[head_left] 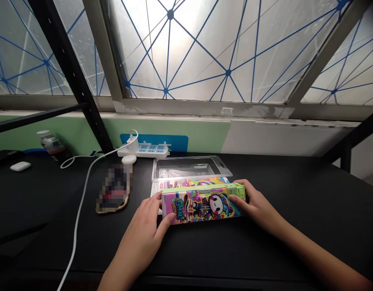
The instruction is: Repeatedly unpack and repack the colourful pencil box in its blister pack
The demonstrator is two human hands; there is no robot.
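Note:
A colourful pencil case (pixel 201 206) with a cartoon character on its front and a light-green edge is tilted up between my two hands. My left hand (pixel 146 222) grips its left end, thumb on the front face. At the green right end, my right hand (pixel 256 202) holds it with the thumb in front and fingers behind. Just behind the case lies a clear plastic package tray (pixel 186 178). A printed card (pixel 156 186) with similar artwork shows partly between them; the case hides the rest of it.
A phone (pixel 115 190) lies left of my left hand. A white power strip (pixel 146 150) with a plugged-in charger stands by the wall. Its white cable (pixel 80 210) runs toward the front edge. A bottle (pixel 54 145) and a small white case (pixel 20 166) are farther left.

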